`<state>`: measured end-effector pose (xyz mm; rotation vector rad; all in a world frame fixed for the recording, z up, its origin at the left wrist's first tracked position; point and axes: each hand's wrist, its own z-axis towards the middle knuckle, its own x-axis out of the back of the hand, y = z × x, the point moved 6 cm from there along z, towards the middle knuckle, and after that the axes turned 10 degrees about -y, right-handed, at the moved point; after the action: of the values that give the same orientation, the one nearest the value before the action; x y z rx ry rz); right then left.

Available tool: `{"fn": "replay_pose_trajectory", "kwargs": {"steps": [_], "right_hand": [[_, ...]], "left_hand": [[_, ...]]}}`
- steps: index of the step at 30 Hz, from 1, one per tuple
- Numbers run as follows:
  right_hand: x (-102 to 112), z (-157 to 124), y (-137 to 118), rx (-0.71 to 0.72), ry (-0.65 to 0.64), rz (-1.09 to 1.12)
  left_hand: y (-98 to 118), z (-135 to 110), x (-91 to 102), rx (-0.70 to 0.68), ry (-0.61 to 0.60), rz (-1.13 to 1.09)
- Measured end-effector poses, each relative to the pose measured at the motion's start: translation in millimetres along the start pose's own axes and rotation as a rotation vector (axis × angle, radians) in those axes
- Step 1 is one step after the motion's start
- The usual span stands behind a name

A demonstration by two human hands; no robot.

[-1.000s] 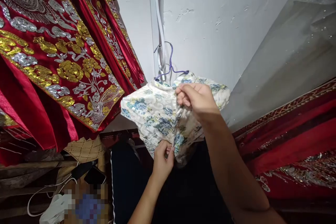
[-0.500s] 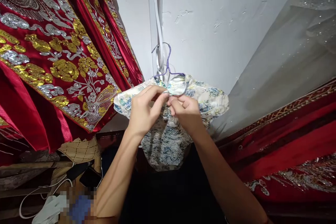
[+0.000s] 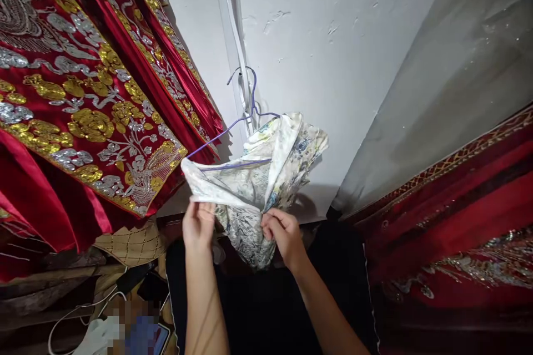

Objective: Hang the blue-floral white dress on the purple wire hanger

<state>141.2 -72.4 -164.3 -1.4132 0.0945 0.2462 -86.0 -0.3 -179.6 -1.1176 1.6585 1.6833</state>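
A white floral top with blue and yellow print hangs from a thin purple wire hanger, its neckline pulled open at the front. The hanger's left shoulder wire and lower bar are bare. My left hand grips the white neckline edge on the left, below the hanger's left end; the thumb is partly hidden. Lower in the middle, my right hand has its fingers curled in a pinch on the front of the top, where the opening ends. The garment's lower part narrows behind the hands.
Red satin garments with gold and silver sequins hang on the left. A sheer grey cover and red cloth are on the right. A white strap runs down the wall. A cable and phone lie low left.
My hands moved apart and lower, the left going left and down. The neckline opened wide, and the top slid off the hanger's left shoulder.
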Motion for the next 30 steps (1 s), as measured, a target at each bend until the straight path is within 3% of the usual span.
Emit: {"fn": "replay_pose_trajectory", "kwargs": {"steps": [3, 6, 8, 11, 12, 14, 16, 17, 20, 21, 23, 25, 28, 30], "right_hand": [[18, -4, -8, 0.037, 0.199, 0.146], [42, -13, -18, 0.092, 0.336, 0.225], [52, -16, -20, 0.039, 0.271, 0.151], [48, -12, -10, -0.188, -0.032, -0.167], [46, -11, -7, -0.236, -0.078, -0.285], [42, -7, -8, -0.22, -0.028, -0.414], [31, -2, -10, -0.144, 0.041, -0.33], [22, 0, -9, -0.138, 0.017, -0.215], [-13, 1, -1, -0.248, -0.182, 0.209], [-21, -1, -2, -0.274, -0.238, 0.313], [-31, -3, -11, -0.264, -0.332, 0.393], [-36, -2, -27, -0.218, -0.452, 0.313], [-39, 2, -55, -0.191, -0.709, -0.016], [-30, 15, -71, -0.157, -0.777, -0.264]], "left_hand": [[-43, -26, 11.0, 0.041, -0.06, 0.129], [-49, -37, 3.8, -0.046, -0.14, 0.382], [-39, -39, -4.2, -0.138, -0.148, 0.542], [-20, -48, -19.3, -0.253, -0.134, 0.654], [-17, -53, -26.3, -0.266, -0.147, 0.646], [-16, -70, -44.4, -0.275, -0.208, 0.611], [-18, -92, -70.1, -0.283, -0.34, 0.66], [-20, -105, -84.8, -0.286, -0.434, 0.734], [-29, -138, -122.2, -0.282, -0.752, 1.041], [-29, -144, -128.1, -0.292, -0.807, 1.112], [-21, -143, -128.0, -0.349, -0.778, 1.158], [-11, -129, -115.8, -0.367, -0.698, 1.129], [-19, -104, -88.7, -0.134, -0.803, 1.125], [-31, -92, -67.4, 0.089, -0.922, 1.235]]}}
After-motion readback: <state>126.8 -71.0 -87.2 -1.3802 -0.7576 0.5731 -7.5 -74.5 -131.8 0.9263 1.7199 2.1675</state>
